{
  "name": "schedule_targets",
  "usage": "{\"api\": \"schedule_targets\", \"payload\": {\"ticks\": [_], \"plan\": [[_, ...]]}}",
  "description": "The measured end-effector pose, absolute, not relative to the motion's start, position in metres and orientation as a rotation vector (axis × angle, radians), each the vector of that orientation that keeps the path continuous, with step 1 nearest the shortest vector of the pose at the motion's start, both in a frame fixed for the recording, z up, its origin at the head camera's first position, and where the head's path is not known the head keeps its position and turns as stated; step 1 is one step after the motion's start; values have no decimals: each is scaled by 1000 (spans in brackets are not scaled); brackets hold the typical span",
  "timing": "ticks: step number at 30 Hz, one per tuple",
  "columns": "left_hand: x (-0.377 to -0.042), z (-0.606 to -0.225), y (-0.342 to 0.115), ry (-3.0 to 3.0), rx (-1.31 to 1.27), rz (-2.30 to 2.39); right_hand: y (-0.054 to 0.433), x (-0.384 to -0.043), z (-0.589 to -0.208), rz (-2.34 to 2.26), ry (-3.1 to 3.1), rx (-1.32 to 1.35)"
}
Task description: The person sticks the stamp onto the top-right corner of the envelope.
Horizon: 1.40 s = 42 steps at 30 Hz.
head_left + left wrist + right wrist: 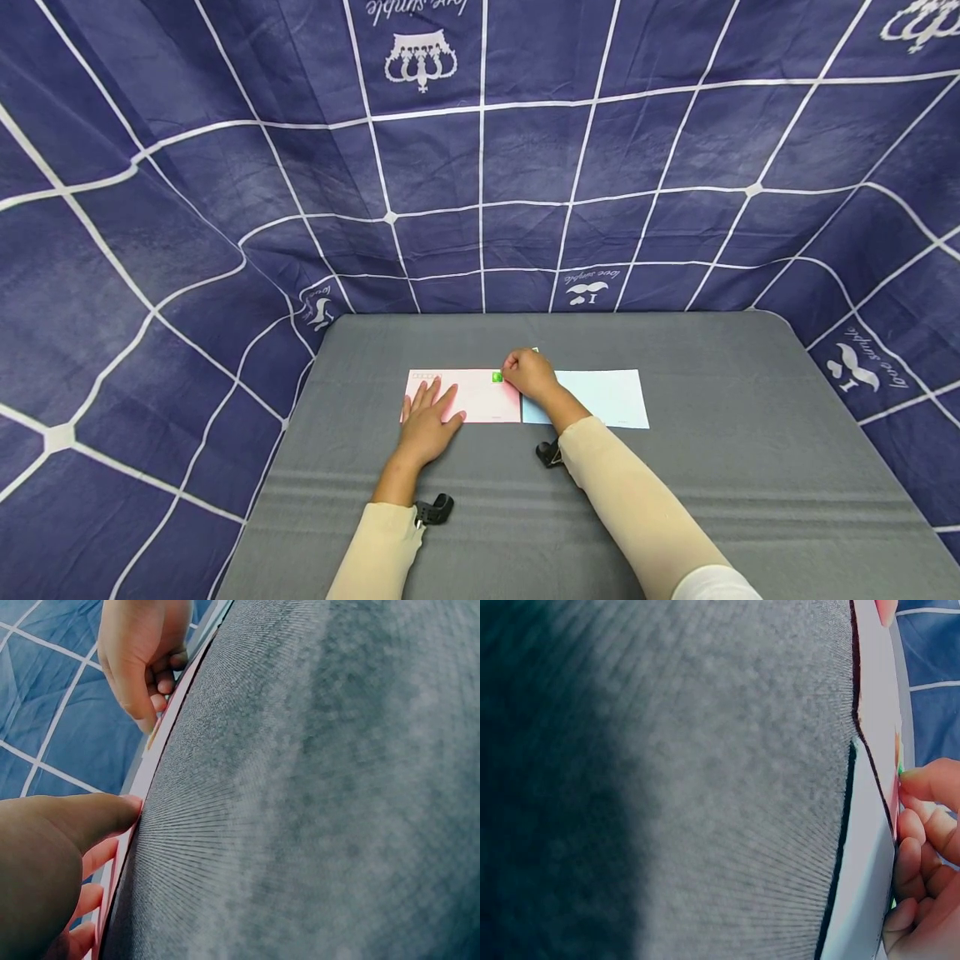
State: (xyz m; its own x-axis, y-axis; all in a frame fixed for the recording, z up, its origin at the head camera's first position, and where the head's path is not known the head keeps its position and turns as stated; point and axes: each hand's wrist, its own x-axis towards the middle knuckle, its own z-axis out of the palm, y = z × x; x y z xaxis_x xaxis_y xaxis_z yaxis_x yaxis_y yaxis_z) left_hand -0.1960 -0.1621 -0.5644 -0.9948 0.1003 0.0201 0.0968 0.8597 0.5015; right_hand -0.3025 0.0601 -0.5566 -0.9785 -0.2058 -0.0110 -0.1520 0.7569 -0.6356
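A pink envelope (pixel 483 404) lies flat, with a row of small printed boxes at its upper left. My left hand (pixel 427 427) rests on its left part with fingers spread, the thumb near the lower edge. At the envelope's upper right corner is a small green stamp (pixel 497 377). My right hand (pixel 531 375) pinches the stamp's right edge between thumb and forefinger, its other fingers curled; a bit of green (pixel 901 770) shows at the thumb tip. A light blue envelope (pixel 603 398) lies beside the pink one, partly under the right wrist.
Just behind the right hand, the corner of a small pale item (pixel 536 350) peeks out, mostly hidden. Everything lies on a grey cloth-covered table (pixel 712 467). A blue curtain with white grid lines (pixel 525 158) hangs behind it and at both sides.
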Motion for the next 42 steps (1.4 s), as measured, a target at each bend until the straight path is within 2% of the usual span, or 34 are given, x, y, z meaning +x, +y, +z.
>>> {"api": "schedule_targets", "payload": {"ticks": [32,42], "plan": [[-196,-563,-160,3043,177,811,61,-302,-555,-1010,2895,-264],[-194,-564,-160,3044,160,820,62,-297,-552,-1147,2843,-213]]}}
